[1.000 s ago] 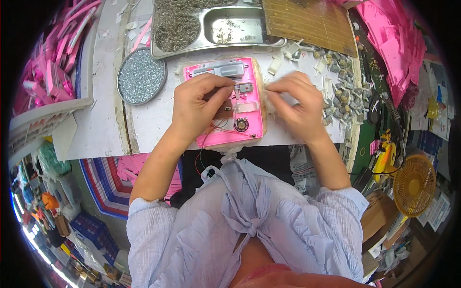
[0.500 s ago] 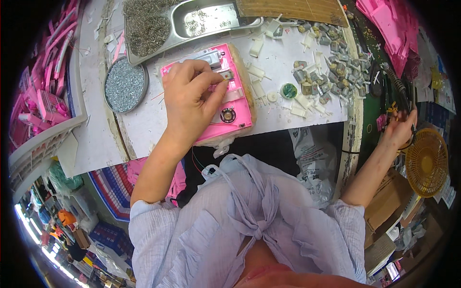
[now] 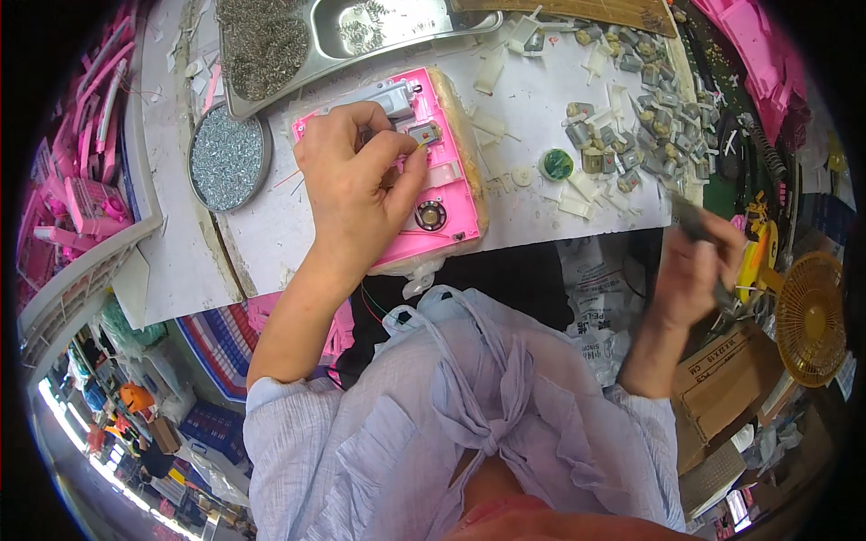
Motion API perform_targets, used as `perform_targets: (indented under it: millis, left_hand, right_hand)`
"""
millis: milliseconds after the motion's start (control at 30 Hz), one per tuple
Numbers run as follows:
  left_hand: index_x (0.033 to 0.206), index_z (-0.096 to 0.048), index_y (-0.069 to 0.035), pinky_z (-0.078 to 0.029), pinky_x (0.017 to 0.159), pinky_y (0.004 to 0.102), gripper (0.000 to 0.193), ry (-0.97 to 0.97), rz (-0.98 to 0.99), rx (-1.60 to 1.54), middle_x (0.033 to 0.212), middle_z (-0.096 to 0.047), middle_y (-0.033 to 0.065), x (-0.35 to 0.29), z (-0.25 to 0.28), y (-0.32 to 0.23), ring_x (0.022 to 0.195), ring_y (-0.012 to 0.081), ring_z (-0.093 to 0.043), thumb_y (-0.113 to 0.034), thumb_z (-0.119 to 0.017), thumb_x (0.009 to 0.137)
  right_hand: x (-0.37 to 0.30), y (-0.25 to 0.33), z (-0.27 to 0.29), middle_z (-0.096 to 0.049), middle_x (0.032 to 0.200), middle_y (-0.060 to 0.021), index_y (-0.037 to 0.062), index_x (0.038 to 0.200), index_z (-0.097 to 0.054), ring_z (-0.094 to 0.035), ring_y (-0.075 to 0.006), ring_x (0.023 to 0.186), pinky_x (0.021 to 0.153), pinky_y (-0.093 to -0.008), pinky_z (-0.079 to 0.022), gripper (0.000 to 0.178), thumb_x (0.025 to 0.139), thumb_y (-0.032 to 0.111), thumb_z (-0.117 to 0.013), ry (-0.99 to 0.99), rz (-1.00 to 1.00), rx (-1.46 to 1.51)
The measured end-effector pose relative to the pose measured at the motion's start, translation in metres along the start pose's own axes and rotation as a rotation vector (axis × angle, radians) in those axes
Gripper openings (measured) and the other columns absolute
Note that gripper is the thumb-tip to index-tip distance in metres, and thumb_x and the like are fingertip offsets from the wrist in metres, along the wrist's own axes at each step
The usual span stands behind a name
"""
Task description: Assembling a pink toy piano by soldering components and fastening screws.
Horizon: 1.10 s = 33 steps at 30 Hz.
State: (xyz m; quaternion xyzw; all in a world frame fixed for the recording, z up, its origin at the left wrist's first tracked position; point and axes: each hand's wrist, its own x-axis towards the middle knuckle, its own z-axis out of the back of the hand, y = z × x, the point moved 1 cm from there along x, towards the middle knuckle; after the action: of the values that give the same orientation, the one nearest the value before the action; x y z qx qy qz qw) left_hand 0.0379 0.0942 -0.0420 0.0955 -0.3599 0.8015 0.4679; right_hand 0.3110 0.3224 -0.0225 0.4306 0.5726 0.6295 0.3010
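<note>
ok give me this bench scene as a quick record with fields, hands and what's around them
left hand: left hand pressing on the pink plastic housing, fingers at a small part
right hand: right hand off the bench edge, gripping a dark slim tool
bench: white worktop
nearby: round tin of silver screws; steel tray; scattered small grey motors

My left hand (image 3: 361, 180) covers the middle of the pink plastic housing (image 3: 448, 194), so I can't see what sits under the palm. Something thin is pinched at the fingertips, too small to identify. My right hand (image 3: 693, 270) is off the bench (image 3: 541, 203), closed around a dark tool (image 3: 690, 221) that is blurred; I can't tell what kind. The metal tray (image 3: 397, 22) and the woven mat (image 3: 568, 11) are cut off by the top edge. The small grey parts (image 3: 622, 144) are too small to make out.
</note>
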Motion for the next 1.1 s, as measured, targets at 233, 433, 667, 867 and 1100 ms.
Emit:
perform_targets:
  millis: [233, 433, 667, 867, 1100]
  left_hand:
    - [0.076, -0.069, -0.012, -0.035, 0.074, 0.0396, 0.015, 0.003, 0.0, 0.018, 0.091, -0.058, 0.001, 0.001, 0.001, 0.0, 0.082, 0.0223, -0.052, -0.012, -0.082, 0.069]
    - [0.076, -0.07, -0.012, -0.036, 0.074, 0.0396, 0.015, 0.002, -0.003, 0.026, 0.092, -0.059, 0.0007, 0.001, 0.002, 0.0, 0.083, 0.0222, -0.053, -0.011, -0.083, 0.068]
    - [0.077, -0.071, -0.012, -0.036, 0.076, 0.0402, 0.014, 0.013, 0.007, 0.026, 0.092, -0.06, 0.0015, 0.001, 0.003, -0.001, 0.085, 0.0229, -0.054, -0.011, -0.082, 0.069]
    - [0.077, -0.071, -0.012, -0.037, 0.077, 0.0406, 0.014, 0.01, 0.01, 0.027, 0.094, -0.06, 0.0019, -0.001, 0.002, 0.0, 0.087, 0.0234, -0.054, -0.011, -0.082, 0.069]
    - [0.078, -0.071, -0.012, -0.037, 0.078, 0.0404, 0.014, 0.041, 0.024, 0.037, 0.096, -0.059, 0.0025, -0.002, 0.003, 0.0, 0.085, 0.0231, -0.054, -0.013, -0.082, 0.069]
  right_hand:
    - [-0.001, -0.022, -0.092, -0.065, 0.082, -0.0108, -0.0022, 0.104, -0.069, -0.057, -0.0188, 0.069, 0.062, -0.0294, -0.044, 0.024, 0.081, 0.001, -0.076, 0.616, 0.194, -0.034]
    - [-0.001, -0.026, -0.104, -0.065, 0.08, -0.0103, -0.0012, 0.103, -0.069, -0.056, -0.0187, 0.066, 0.06, -0.0292, -0.042, 0.024, 0.08, 0.003, -0.078, 0.637, 0.217, -0.072]
    - [-0.001, -0.027, -0.108, -0.064, 0.079, -0.0097, -0.0009, 0.103, -0.069, -0.056, -0.0186, 0.066, 0.059, -0.0294, -0.041, 0.024, 0.081, 0.005, -0.079, 0.63, 0.209, -0.062]
    - [0.0, -0.028, -0.11, -0.064, 0.079, -0.0095, -0.0011, 0.103, -0.069, -0.056, -0.0187, 0.065, 0.059, -0.0296, -0.042, 0.023, 0.082, 0.004, -0.079, 0.629, 0.221, -0.056]
    - [0.001, -0.028, -0.111, -0.062, 0.075, -0.0079, 0.0006, 0.103, -0.069, -0.056, -0.0202, 0.063, 0.056, -0.031, -0.042, 0.027, 0.078, 0.003, -0.081, 0.66, 0.367, -0.104]
